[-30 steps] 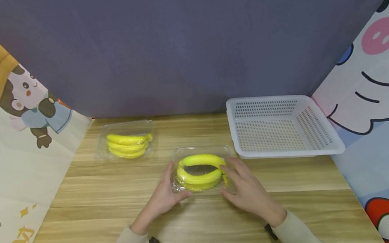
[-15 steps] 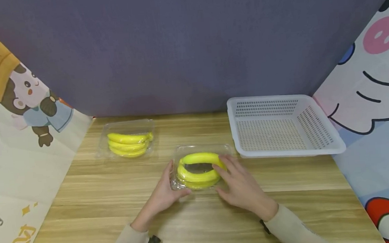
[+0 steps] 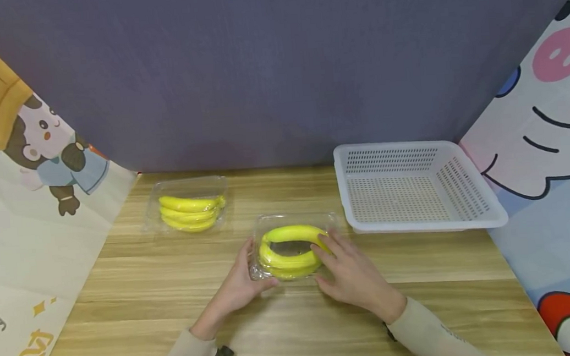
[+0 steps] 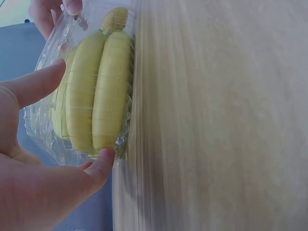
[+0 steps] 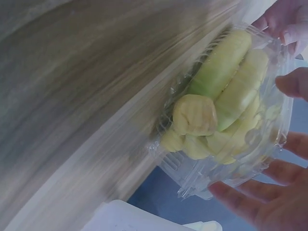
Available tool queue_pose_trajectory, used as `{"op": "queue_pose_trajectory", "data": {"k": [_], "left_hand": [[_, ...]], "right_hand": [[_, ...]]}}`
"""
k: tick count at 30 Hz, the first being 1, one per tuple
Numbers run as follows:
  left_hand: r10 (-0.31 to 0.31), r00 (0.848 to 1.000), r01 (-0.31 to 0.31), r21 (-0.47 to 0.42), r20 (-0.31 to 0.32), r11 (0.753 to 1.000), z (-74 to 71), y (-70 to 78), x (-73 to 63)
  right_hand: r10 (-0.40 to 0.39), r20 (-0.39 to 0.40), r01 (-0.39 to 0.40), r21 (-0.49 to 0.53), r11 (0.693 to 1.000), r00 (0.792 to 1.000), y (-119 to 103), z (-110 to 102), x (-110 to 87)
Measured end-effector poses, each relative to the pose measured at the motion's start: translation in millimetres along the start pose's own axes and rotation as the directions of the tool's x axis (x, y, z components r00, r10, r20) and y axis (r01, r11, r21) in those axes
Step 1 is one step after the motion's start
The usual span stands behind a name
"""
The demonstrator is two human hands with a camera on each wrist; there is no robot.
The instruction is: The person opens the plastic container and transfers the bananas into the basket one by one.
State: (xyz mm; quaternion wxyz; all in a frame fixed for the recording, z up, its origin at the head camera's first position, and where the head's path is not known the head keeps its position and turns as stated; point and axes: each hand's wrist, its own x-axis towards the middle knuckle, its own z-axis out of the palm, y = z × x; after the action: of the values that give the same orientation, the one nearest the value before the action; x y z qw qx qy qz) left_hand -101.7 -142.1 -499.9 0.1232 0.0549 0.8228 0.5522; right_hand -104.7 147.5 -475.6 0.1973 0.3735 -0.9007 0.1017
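Observation:
A clear plastic clamshell box (image 3: 295,220) with yellow bananas (image 3: 293,260) inside rests on the wooden table between both hands. My left hand (image 3: 239,286) grips its left end, with the thumb at the front and the other fingers along the side. From the right, my right hand (image 3: 354,278) rests spread fingers on the lid, over the banana ends, and its thumb is near the front edge. In the right wrist view, the transparent lid (image 5: 274,130) covers the bananas, and the fingers (image 5: 236,197) touch its edge. A second clear box (image 3: 150,206) with bananas (image 3: 190,212) stands at the back left.
A white perforated basket (image 3: 477,222) stands at the back right, just beyond the right hand. A dark grey panel (image 3: 238,76) rises behind the wooden table (image 3: 296,331), and printed cartoon sheets flank both sides.
My right hand has shifted left, its fingers now farther over the lid and bananas. The left hand and both boxes have stayed nearly where they were.

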Motion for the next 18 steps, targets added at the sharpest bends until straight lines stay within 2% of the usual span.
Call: {"op": "queue_pose_trajectory", "data": {"k": [9, 15, 18], "left_hand": [[-0.002, 1.000, 0.002, 0.005, 0.004, 1.000, 0.1, -1.3, -0.3], [0.000, 1.000, 0.000, 0.018, 0.000, 1.000, 1.2, -1.3, -0.2], [-0.004, 1.000, 0.004, 0.015, 0.000, 1.000, 1.1, -0.9, -0.4]], "right_hand": [[-0.082, -0.081, 0.076, -0.070, 0.995, 0.993, 4.7, 5.2, 1.8], [-0.178, -0.081, 0.160, -0.189, 0.969, 0.981, 8.0, 7.2, 3.5], [-0.207, -0.087, 0.184, -0.216, 0.959, 0.975, 9.1, 8.0, 4.2]]}}
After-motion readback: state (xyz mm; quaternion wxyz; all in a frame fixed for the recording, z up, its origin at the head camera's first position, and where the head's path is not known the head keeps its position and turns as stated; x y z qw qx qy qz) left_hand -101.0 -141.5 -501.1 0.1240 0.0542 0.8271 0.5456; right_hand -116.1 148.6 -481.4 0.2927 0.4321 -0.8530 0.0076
